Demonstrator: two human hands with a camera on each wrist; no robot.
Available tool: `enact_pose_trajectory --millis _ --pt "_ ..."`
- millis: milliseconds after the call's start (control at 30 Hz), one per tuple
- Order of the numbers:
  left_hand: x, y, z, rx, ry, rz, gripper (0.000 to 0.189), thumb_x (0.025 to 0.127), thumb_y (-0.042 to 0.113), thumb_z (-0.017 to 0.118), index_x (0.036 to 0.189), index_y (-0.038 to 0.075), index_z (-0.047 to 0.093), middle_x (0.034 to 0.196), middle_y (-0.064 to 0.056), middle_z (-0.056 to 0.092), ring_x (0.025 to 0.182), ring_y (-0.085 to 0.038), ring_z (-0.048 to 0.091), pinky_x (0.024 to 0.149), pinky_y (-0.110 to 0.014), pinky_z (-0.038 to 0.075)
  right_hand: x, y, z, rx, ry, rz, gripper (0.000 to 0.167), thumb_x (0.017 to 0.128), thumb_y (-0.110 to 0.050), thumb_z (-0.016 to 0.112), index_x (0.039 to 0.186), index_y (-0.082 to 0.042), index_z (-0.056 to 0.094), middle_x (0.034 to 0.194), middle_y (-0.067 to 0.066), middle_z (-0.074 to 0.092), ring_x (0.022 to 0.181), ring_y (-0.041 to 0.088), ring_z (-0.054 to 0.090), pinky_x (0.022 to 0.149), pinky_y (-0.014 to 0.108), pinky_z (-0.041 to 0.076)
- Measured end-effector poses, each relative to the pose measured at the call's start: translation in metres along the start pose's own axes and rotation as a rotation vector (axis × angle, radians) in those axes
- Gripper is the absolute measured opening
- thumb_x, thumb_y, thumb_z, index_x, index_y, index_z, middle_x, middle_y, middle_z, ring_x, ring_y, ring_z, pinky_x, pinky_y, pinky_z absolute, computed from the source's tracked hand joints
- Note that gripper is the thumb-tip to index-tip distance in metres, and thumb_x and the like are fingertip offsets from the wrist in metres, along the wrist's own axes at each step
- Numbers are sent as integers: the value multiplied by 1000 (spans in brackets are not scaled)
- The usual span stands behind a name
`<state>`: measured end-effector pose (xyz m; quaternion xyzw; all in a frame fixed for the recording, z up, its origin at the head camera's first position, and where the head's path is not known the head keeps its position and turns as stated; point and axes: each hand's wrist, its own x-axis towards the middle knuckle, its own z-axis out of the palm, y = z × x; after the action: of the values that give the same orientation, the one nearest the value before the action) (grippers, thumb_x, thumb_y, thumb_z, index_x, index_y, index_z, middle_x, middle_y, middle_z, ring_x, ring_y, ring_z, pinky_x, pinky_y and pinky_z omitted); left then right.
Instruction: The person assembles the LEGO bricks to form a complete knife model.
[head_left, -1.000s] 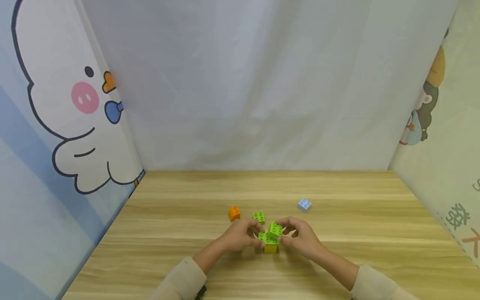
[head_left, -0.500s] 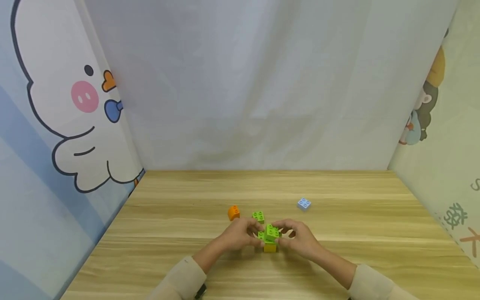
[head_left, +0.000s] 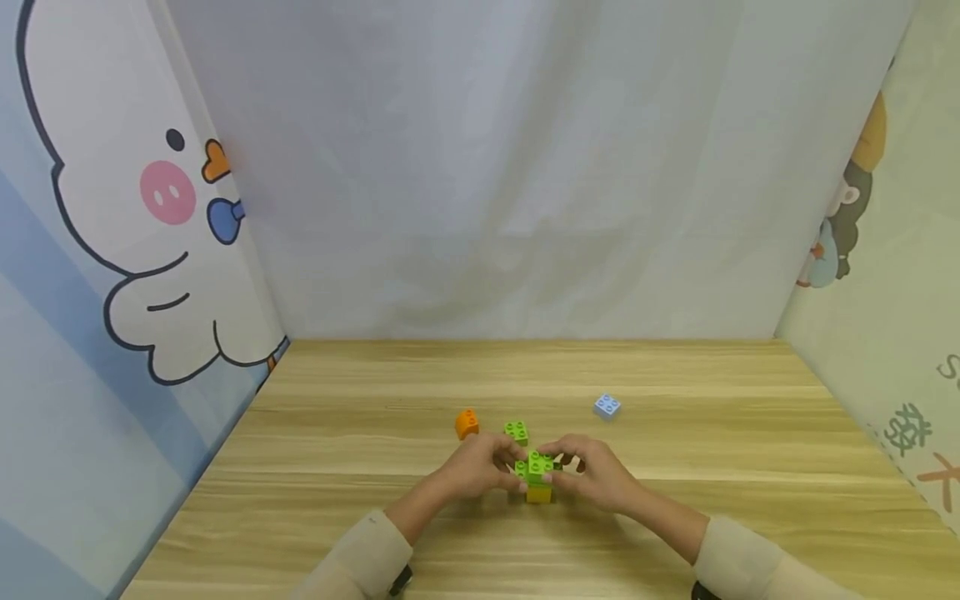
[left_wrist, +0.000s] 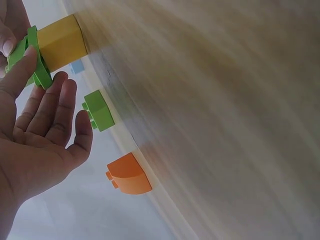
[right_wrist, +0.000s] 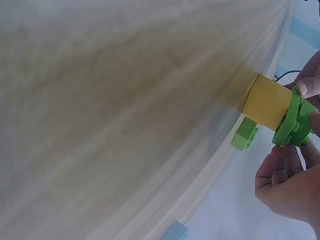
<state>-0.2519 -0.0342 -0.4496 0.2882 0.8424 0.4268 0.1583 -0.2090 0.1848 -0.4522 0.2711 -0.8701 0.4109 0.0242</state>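
I judge the yellow block [head_left: 538,495] with the green plate [head_left: 521,472] across it, in the near middle of the table [head_left: 360,450], as done, but I cannot tell if the upper green block [head_left: 538,467] is pressed fully down. Both forearms reach in from the near side, and I have the left hand [head_left: 480,468] pinching the plate and the right hand [head_left: 600,477] pinching the upper block; farther, the loose green block [head_left: 516,432], the orange block [head_left: 467,424] to the left and the pale blue block [head_left: 607,407] to the right seem what is left unjoined
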Motion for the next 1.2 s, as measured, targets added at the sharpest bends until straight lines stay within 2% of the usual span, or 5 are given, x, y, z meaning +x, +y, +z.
enact_pose_trajectory --millis 167,433,767,1033,1200 --pt "-1 0 0 -1 11 16 33 70 13 82 98 7 66 92 0 66 79 -11 60 70 -25 50 3 -2 -5 -46 -30 -69 30 85 -21 69 109 -4 64 103 6 64 83 17 57 64 32 47" --pt "-1 -3 3 -9 15 5 32 69 14 83 96 10 66 89 4 65 79 -11 60 71 -25 49 7 -4 -9 -46 -94 -55 30 84 -21 70 107 -3 65 104 7 65 82 16 57 64 33 49" --pt "0 1 0 13 12 7 33 69 14 83 97 10 66 90 2 66 79 -14 61 70 -25 49 8 -11 -11 -190 -78 -140 27 82 -17 72 104 -2 65 100 7 65 81 15 57 69 32 50" --pt "1 3 -2 9 -12 13 33 70 13 82 98 9 65 90 3 66 78 -10 60 69 -24 49 10 -4 -13 -83 -102 -107 28 83 -16 71 106 -3 65 103 5 64 84 14 57 71 33 49" --pt "1 0 -2 29 -18 33 33 70 14 82 97 7 66 86 5 64 75 -7 59 68 -22 49 10 1 -11 -34 -127 -81 31 85 -22 70 109 -4 64 106 4 64 86 14 56 73 35 48"
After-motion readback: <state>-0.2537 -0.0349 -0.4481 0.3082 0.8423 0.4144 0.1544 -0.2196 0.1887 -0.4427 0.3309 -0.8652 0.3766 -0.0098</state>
